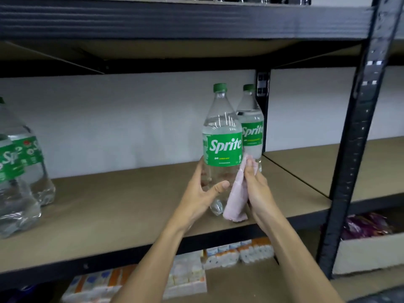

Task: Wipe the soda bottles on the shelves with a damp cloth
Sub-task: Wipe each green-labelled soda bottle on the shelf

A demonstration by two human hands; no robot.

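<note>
**Sprite bottle [222, 136] gripped at the shelf front, pink cloth [235, 200] at its side**

Clear soda fills the bottle up to its shoulder, under a green cap. The green label reads "Sprite"; the small print below it is too fine to read. The bottle is upright over the front part of the middle shelf board [131, 204]. The cloth covers part of its base, so it is unclear whether the base rests on the board.

The left hand [203, 193] wraps the lower body, thumb across the front and fingers showing blurred through the plastic. The right hand [255, 189] pinches the cloth against the bottle's right side, just below the label, and the rest of the cloth hangs down to the board.

A second Sprite bottle [251, 127] stands just behind, half hidden. More Sprite bottles [19, 171] at the far left are cut off by the frame edge, their labels only partly legible.

A black upright post [358, 138] rises on the right. On the shelf below lie white and orange packs [240, 252], their print blurred. A cardboard box [367, 252] holds purple packets [367, 224].
</note>
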